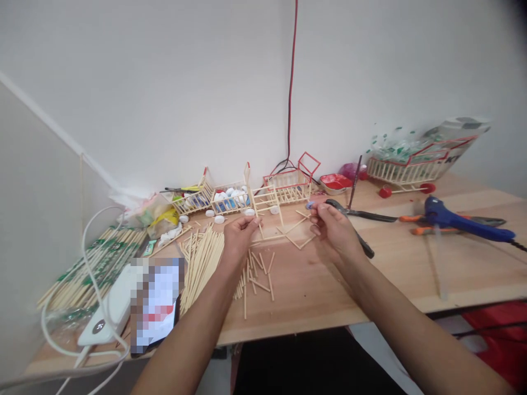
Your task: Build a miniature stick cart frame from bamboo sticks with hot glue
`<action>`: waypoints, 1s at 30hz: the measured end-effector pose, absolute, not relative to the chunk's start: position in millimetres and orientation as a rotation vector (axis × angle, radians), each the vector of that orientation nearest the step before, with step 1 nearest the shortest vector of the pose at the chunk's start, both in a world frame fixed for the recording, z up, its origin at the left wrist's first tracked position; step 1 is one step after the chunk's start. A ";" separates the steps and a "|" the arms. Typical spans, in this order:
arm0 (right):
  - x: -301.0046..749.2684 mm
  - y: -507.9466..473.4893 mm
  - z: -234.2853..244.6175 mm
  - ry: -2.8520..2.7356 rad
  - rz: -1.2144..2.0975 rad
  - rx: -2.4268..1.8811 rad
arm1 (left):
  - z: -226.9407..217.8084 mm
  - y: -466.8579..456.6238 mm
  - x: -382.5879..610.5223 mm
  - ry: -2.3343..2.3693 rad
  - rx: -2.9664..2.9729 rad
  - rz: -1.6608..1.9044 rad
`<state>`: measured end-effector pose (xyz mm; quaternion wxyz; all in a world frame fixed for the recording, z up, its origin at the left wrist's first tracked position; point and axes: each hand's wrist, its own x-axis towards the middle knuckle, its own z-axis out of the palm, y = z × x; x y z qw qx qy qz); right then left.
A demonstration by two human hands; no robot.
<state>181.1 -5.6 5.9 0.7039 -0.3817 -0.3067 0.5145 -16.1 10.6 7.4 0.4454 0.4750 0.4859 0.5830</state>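
Note:
My left hand (pixel 240 235) pinches a light wooden stick frame (pixel 267 238) by its left side; it stands tilted above the table, between the hands. My right hand (pixel 331 226) is closed, thumb against fingers, and what it holds, if anything, is too small to make out. A small bluish piece (pixel 309 205) shows right at its fingertips. Between the hands, thin sticks joined at angles (pixel 294 241) lie on the wood. Below my left hand are a pile of long sticks (pixel 201 263) and several short cut sticks (pixel 260 280).
Behind stand small stick carts, one holding blue and white pieces (pixel 230 198), one red-rimmed (pixel 288 186), and a larger cart with red wheels (pixel 405 173). Right lie black-handled pliers (pixel 370 216) and a blue glue gun (pixel 461 219). Left are a phone (pixel 158 307) and white power bank (pixel 109 318).

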 end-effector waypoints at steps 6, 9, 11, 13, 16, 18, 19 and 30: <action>210.2 -38.5 31.8 -0.856 1.213 -0.798 | 4.8 10.8 -16.3 1.208 1.176 1.414; 223.7 -59.6 24.2 -0.958 1.208 -0.877 | 3.4 10.7 -15.8 1.191 1.168 1.407; 223.8 -75.5 11.8 -1.151 1.143 -1.048 | 3.5 10.7 -15.3 1.187 1.141 1.402; 215.2 -92.6 -0.6 -1.520 1.012 -1.231 | 4.0 11.2 -15.1 1.182 1.113 1.401; 191.9 -114.2 -9.1 -1.989 0.859 -1.269 | 3.7 13.6 -16.0 1.165 1.075 1.415; 176.3 -119.9 -6.6 -2.152 0.798 -1.184 | 2.3 16.2 -17.3 1.154 1.050 1.437; 169.8 -119.2 -3.7 -2.209 0.761 -1.145 | 1.3 17.5 -18.1 1.147 1.042 1.449; 132.0 -49.3 6.4 -2.677 0.239 -1.175 | 3.9 19.2 -21.0 1.128 1.029 1.513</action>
